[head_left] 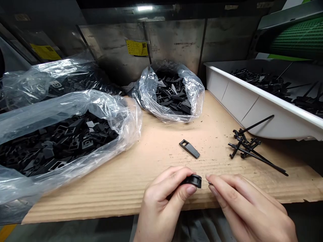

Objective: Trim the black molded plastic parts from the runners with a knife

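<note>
black moulded plastic and pale corrugated cardboard dominate this head-camera view of a workbench. the left hand (161, 205) is closed, its thumb and fingers gripping a black plastic part (194, 181) held just above the front edge of the cardboard sheet (141, 181). the right hand (246, 205) is closed to a pinch, and its fingertips (208, 177) hold a thin bright sliver (209, 183), too small to identify, just beside the black part; whether the two touch cannot be told. ahead of the hands, a slotted black plastic tab (189, 148) lies flat on the cardboard. to the right lies a loose tangle of black plastic rods (246, 144), just in front of a white plastic tray (234, 101) that holds more such rods. at left and centre, three clear polythene bags (108, 114) sit open on or beside the cardboard, filled with flat black plastic pieces. behind them stands a scuffed steel panel (174, 43) bearing a yellow label (137, 47). a green mesh belt (297, 40) occupies the upper right corner.
</note>
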`<action>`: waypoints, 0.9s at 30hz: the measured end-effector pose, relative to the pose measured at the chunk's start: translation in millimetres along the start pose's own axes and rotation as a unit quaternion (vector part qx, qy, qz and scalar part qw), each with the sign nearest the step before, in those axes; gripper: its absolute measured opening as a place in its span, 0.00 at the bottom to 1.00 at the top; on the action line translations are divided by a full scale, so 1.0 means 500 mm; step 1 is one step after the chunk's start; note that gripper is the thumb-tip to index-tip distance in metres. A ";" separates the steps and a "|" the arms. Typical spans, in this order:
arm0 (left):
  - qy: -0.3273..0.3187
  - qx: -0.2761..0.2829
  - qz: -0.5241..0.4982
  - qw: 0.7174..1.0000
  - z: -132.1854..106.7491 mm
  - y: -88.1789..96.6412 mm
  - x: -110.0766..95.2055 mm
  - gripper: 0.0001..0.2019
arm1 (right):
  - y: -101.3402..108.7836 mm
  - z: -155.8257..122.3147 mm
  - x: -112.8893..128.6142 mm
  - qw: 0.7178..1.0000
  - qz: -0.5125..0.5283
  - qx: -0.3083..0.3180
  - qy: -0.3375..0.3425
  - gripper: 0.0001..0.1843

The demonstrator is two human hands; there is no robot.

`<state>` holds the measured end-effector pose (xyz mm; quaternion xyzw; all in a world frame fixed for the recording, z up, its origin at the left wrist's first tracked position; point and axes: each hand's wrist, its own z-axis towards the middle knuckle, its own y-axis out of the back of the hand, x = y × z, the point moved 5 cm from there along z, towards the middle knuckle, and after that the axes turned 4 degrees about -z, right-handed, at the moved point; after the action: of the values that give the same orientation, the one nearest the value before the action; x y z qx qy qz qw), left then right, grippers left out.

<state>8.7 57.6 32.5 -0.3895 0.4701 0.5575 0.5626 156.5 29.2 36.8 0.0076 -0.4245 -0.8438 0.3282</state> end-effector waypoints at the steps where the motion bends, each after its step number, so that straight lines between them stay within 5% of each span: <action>1: 0.001 0.001 0.000 1.000 0.001 -0.001 0.001 0.10 | -0.002 -0.003 -0.001 1.000 -0.008 0.011 -0.001 0.14; 9: -0.010 0.008 -0.016 1.000 0.003 -0.002 0.004 0.15 | -0.002 -0.004 -0.001 0.999 0.002 0.021 0.032 0.16; 13: -0.005 0.015 -0.020 1.000 -0.005 0.003 0.008 0.16 | -0.009 0.017 -0.005 0.986 0.129 0.093 -0.053 0.07; 17: -0.008 0.022 -0.015 1.000 -0.010 0.004 0.008 0.15 | -0.013 0.028 -0.004 0.956 0.226 0.150 -0.111 0.10; 27: -0.028 0.021 -0.001 0.999 -0.012 0.003 0.005 0.15 | -0.003 0.011 -0.006 0.975 0.169 0.113 -0.086 0.09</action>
<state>6.4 52.6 28.6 -0.3627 0.4653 0.5573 0.5843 156.5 35.5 38.2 -0.0998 -0.5388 -0.7205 0.4249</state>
